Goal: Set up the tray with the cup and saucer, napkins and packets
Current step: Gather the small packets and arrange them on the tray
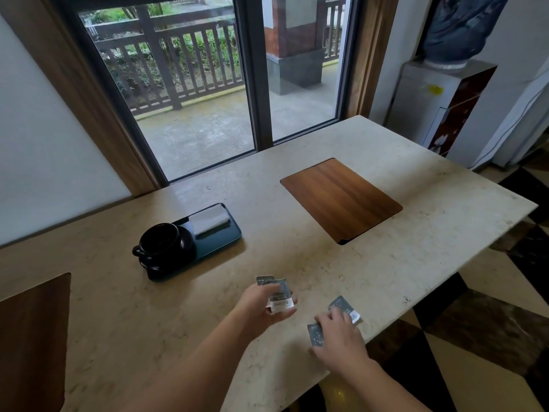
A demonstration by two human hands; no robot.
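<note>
A pale stone table [297,227] carries a dark tray [221,237]. Right of the tray lies a wooden board [341,199]; nearer than it, packets [344,307].

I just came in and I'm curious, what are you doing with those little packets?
A person is setting up a drinks tray. The black cup on its saucer and the folded napkins are already on it. The left hand holds a few packets, while the right hand gathers more packets from the table.

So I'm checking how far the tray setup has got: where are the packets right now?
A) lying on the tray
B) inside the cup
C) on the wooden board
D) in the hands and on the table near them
D: the left hand holds packets, the right hand touches others on the table; none lie on the tray.
</note>
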